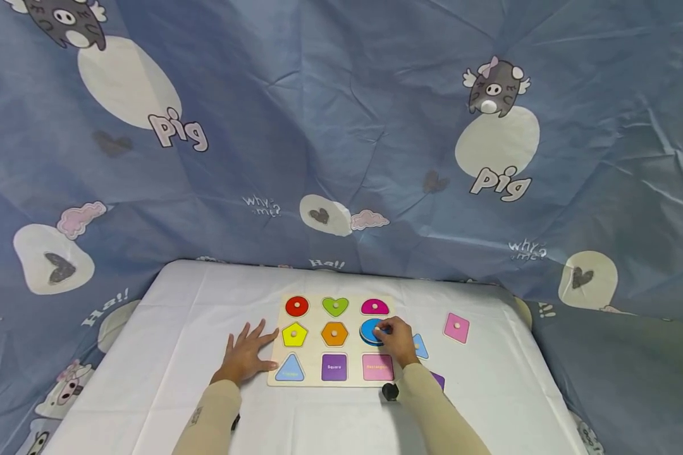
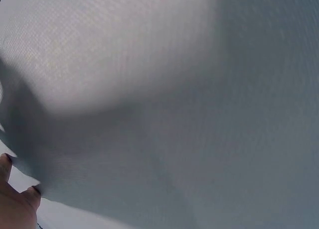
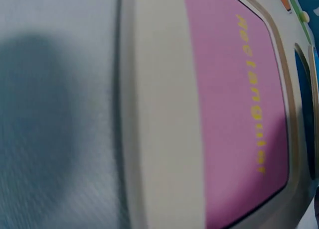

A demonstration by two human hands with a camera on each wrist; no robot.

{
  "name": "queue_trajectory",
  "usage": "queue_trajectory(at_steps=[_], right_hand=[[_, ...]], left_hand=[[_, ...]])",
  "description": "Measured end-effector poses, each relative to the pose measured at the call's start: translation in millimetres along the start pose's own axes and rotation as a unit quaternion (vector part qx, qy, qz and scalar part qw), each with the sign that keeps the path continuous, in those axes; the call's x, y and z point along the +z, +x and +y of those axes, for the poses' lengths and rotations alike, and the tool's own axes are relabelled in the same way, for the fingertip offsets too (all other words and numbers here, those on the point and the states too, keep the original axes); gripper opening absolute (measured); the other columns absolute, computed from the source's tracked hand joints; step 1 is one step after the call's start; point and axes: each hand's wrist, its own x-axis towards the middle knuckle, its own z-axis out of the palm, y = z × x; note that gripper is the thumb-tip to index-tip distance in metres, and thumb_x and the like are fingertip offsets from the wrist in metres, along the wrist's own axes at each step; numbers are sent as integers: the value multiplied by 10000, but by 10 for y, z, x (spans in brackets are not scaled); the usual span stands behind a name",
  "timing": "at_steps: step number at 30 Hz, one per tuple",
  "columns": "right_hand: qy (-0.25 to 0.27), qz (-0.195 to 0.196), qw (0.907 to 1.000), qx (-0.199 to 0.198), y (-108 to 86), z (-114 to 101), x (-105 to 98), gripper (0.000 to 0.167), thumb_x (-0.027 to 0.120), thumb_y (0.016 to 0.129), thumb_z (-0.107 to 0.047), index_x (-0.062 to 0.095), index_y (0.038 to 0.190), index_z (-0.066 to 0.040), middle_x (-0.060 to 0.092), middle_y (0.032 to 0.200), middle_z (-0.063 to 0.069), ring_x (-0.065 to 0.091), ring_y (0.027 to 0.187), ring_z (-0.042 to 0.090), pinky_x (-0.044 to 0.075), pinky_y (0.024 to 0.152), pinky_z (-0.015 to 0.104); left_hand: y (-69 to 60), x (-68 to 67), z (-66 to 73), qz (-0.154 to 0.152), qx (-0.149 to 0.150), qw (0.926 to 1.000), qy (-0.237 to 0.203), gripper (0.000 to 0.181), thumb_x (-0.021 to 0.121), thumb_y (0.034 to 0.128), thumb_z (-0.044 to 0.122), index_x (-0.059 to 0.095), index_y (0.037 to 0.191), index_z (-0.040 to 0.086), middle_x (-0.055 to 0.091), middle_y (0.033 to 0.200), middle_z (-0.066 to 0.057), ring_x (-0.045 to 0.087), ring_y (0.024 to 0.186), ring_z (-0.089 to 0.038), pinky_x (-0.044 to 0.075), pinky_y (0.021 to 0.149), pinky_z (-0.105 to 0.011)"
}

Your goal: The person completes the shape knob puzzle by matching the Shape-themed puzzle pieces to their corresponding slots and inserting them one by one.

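Note:
My right hand (image 1: 399,341) pinches the knob of a blue oval puzzle piece (image 1: 369,330), which sits slightly raised over its place at the right of the wooden shape board (image 1: 313,370). In the right wrist view, the edge of that piece (image 3: 314,79) shows beyond the pink rectangle recess (image 3: 234,114). My left hand (image 1: 243,354) lies with fingers spread on the cloth, fingertips at the board's left edge. Red circle, green heart, magenta half-circle, yellow pentagon and orange hexagon pieces sit in the board. The triangle, square and rectangle recesses hold no pieces.
Right of the board lie a pink rectangle piece (image 1: 456,328), a light blue triangle piece (image 1: 420,347) and a purple piece (image 1: 439,380), the last two partly behind my right arm. White cloth (image 1: 313,420) covers the table; a blue patterned curtain (image 1: 341,145) hangs behind.

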Motion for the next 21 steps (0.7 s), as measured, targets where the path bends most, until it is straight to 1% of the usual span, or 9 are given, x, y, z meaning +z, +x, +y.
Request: queue_trajectory(at_steps=[2, 5, 9, 12, 21], right_hand=[[-38, 0, 10000, 41, -1, -12, 14, 84, 764, 798, -51, 705, 847, -15, 617, 829, 51, 541, 767, 170, 495, 726, 309], [-91, 13, 10000, -20, -5, -39, 21, 88, 770, 785, -37, 704, 837, -9, 618, 818, 59, 547, 758, 177, 495, 717, 323], [-109, -1, 9999, 49, -15, -53, 31, 88, 773, 783, -43, 708, 836, -19, 610, 811, 44, 542, 756, 169, 493, 717, 325], [-135, -18, 9998, 129, -18, -49, 44, 85, 772, 788, -53, 711, 842, -29, 602, 810, 31, 533, 757, 159, 490, 723, 322], [-285, -35, 9996, 76, -34, -6, 63, 80, 767, 792, -68, 709, 835, -33, 569, 773, 9, 505, 727, 145, 461, 701, 313]], left_hand=[[2, -6, 2, 4, -12, 10000, -1, 844, 845, 681, 346, 479, 1428, 201, 236, 1567, -179, 77, 1439, -452, -9, 1109, -669], [2, -15, 11, 0, -33, 10000, 7, 849, 848, 676, 344, 481, 1428, 205, 236, 1568, -178, 76, 1440, -451, -10, 1108, -670], [3, -8, 20, 20, -38, 10000, 5, 849, 850, 672, 344, 485, 1425, 207, 241, 1566, -180, 79, 1439, -453, -7, 1107, -670], [4, -1, 18, 28, -55, 10000, -11, 845, 849, 675, 344, 485, 1426, 210, 240, 1567, -177, 76, 1441, -449, -11, 1109, -667], [18, 21, -4, 0, -113, 9999, 8, 849, 847, 681, 348, 473, 1432, 217, 226, 1574, -167, 62, 1445, -441, -27, 1113, -659]])
